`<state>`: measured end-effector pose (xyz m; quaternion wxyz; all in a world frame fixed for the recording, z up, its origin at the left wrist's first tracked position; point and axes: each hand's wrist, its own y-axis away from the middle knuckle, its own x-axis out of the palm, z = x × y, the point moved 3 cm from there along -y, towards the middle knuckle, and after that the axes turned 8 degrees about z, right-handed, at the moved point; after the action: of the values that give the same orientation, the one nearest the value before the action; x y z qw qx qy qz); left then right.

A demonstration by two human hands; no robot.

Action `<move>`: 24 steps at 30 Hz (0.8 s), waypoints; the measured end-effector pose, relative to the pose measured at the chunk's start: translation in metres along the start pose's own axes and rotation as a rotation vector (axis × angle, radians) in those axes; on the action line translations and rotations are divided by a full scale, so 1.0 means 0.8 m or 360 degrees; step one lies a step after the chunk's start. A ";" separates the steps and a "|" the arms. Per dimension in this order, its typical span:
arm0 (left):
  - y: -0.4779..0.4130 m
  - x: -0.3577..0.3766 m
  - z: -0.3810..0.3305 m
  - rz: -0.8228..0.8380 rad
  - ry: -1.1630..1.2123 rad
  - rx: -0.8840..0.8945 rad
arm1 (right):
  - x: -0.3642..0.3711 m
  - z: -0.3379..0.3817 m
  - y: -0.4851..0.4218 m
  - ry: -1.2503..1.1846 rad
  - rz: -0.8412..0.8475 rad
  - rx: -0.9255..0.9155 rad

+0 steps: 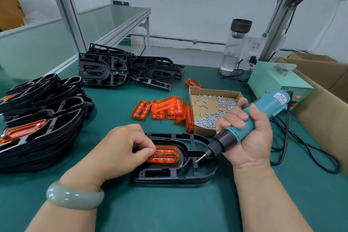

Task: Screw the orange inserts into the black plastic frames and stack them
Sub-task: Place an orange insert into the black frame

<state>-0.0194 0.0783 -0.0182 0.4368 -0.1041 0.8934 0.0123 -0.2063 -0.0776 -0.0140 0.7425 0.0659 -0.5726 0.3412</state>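
pinching the left end of the orange insert [165, 155], seated in the black frame [169, 177] on the green mat [169, 213], with the left hand [122, 149]. clasping the blue screwdriver [267, 107] in the right hand [250, 137], angling its tip just over the frame's right part. behind, loose inserts [167, 107] beside a box of screws [202, 130]; far left, stacked frames [37, 128].

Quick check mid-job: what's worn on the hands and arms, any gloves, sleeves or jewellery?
No gloves on the left hand or right hand, no sleeves in view. A smooth pale green bangle circles the left wrist; the right wrist is bare.
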 end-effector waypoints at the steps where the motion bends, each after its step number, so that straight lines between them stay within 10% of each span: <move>1: 0.000 0.001 0.000 0.0012 -0.0004 -0.0010 | 0.000 0.000 0.000 0.0001 0.0010 -0.0001; 24: -0.004 0.010 -0.002 0.0107 -0.0017 -0.0041 | 0.000 -0.002 0.002 0.0119 -0.0135 -0.0003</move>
<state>-0.0248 0.0737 -0.0231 0.4395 -0.0796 0.8939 0.0389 -0.2055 -0.0755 -0.0147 0.7772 0.0765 -0.5415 0.3111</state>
